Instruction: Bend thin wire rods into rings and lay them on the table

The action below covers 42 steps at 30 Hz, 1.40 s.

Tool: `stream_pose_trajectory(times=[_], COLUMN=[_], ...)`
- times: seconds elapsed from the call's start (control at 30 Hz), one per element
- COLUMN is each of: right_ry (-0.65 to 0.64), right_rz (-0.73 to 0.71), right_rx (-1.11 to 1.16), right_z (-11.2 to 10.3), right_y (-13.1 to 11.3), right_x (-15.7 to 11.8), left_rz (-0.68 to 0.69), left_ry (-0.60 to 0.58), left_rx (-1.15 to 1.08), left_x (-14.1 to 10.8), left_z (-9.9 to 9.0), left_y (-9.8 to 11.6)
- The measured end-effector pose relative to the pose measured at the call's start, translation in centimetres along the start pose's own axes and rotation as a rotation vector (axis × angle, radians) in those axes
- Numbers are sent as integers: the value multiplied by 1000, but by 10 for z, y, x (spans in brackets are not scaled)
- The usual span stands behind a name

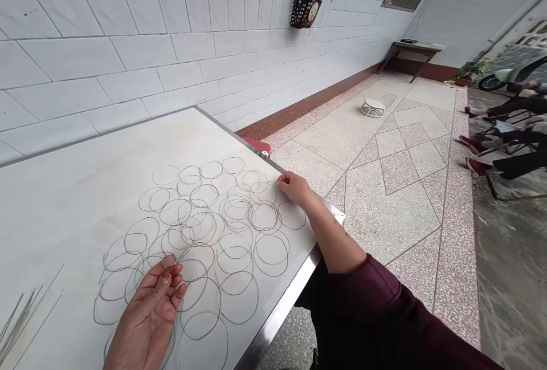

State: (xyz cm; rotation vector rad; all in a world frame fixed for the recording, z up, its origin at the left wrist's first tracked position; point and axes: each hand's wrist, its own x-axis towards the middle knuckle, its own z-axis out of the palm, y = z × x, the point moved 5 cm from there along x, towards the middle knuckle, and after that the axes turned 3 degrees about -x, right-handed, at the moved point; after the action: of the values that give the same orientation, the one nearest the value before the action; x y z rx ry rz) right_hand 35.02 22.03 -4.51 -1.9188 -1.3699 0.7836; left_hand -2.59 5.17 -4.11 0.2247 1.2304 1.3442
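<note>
Several thin wire rings [272, 253] lie spread and overlapping on the white table [106, 159]. At the lower left of the rings, my left hand [149, 307] is raised palm up, its fingers curled and the thumb near the fingertips; whether a thin wire is between them is too small to tell. My right hand [294, 187] is at the table's right edge beside the rings, its thumb and fingers pinched together around the rim of a thin wire ring. Straight wires [25, 318] lie at the table's lower left.
Beyond the table stands a white tiled wall [149, 45] with a hanging basket [305, 11]. A red stool [257, 145] is by the far edge. On the floor is a low round stand [373, 108]. Seated people's legs [504, 165] show at the right.
</note>
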Motion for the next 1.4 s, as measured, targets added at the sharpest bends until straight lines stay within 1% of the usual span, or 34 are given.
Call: stream_pose_trajectory(times=[0.2, 0.37, 0.57, 0.73, 0.97, 1.2, 1.3, 1.4], right_ry=[33, 63, 67, 66, 110, 137, 127, 102], right_rz=[-36, -85, -97, -113, -102, -49, -33, -10], right_rx=[-204, -302, -315, -273, -225, -365, -422, -460], right_z=[2, 3, 3, 3, -8, -15, -16, -16], right_y=[-5, -11, -7, -3, -2, -3, -4, -3], right_x=[-2, -6, -4, 1, 1, -10, -13, -14], left_rz=[-12, -22, -34, -28, -16, -25, -14, -10], left_ry=[6, 3, 32, 28, 9, -5, -31, -30], left_rx=[-7, -11, -8, -10, -1, 1, 15, 28], left_x=[-1, -4, -9, -10, -10, -4, 1, 2], left_z=[2, 5, 8, 8, 8, 4, 1, 0], left_y=[0, 1, 3, 4, 4, 1, -1, -1])
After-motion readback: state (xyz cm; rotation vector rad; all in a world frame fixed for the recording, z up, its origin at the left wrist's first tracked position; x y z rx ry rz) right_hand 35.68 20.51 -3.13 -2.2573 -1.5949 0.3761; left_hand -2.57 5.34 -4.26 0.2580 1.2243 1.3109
